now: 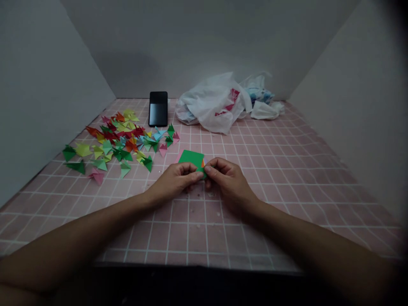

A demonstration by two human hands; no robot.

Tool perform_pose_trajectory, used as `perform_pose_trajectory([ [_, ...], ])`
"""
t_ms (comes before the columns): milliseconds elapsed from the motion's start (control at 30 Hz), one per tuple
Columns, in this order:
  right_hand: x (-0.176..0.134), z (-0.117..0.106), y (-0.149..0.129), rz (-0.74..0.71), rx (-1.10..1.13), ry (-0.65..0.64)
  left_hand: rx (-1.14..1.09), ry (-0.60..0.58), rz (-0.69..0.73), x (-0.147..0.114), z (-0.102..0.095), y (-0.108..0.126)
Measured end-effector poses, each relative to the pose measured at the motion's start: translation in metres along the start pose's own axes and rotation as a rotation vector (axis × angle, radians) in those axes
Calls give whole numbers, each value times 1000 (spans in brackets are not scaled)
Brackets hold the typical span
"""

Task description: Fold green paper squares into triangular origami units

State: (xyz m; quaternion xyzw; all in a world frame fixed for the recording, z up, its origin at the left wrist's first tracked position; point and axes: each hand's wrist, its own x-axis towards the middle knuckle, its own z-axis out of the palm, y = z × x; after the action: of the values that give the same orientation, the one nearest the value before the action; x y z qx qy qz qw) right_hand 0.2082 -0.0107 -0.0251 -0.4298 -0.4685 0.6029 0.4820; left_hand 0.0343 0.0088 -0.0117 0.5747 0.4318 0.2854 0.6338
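Note:
My left hand (178, 179) and my right hand (227, 180) meet at the middle of the table, fingertips pinched close together. Between them is a small piece of green folded paper (200, 170), mostly covered by thumbs and fingers. Just behind it lies a stack of square origami paper (191, 157), green on top, with pink showing along its left side and a bit of orange at the right. Off to the left spreads a pile of folded paper cranes (119, 142) in red, orange, yellow, green, blue and pink.
A black phone (158, 109) lies behind the cranes. Toward the back wall sits a crumpled white plastic bag (216, 102) with red print, beside a blue-and-white packet (259, 94) and a white crumpled wrapper (267, 110). The pink checked tablecloth (287, 204) reaches grey walls on three sides.

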Motion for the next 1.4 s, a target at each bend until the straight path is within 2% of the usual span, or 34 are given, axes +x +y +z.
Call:
perform_pose_trajectory([
  [133, 2, -2, 1, -14, 8, -4, -26, 39, 43, -1, 0, 1],
  [300, 2, -3, 2, -18, 12, -7, 78, 70, 127, -3, -1, 3],
  [633, 5, -6, 3, -75, 51, 47, 128, 187, 152, 0, -4, 4],
  [833, 6, -5, 3, -61, -19, 11, 118, 171, 129, -2, -3, 6],
  [1000, 6, -8, -1, -80, -125, -11, 51, 106, 119, -1, -4, 5],
  [1133, 9, -11, -2, -97, -113, 4, 10, 108, 103, 2, -7, 3],
  [1300, 10, -11, -2, -111, -159, -3, 94, 136, 158, 1, -9, 5],
  [1400, 8, -10, -4, -63, -176, -50, 192, 128, 194, 0, -10, 8],
])
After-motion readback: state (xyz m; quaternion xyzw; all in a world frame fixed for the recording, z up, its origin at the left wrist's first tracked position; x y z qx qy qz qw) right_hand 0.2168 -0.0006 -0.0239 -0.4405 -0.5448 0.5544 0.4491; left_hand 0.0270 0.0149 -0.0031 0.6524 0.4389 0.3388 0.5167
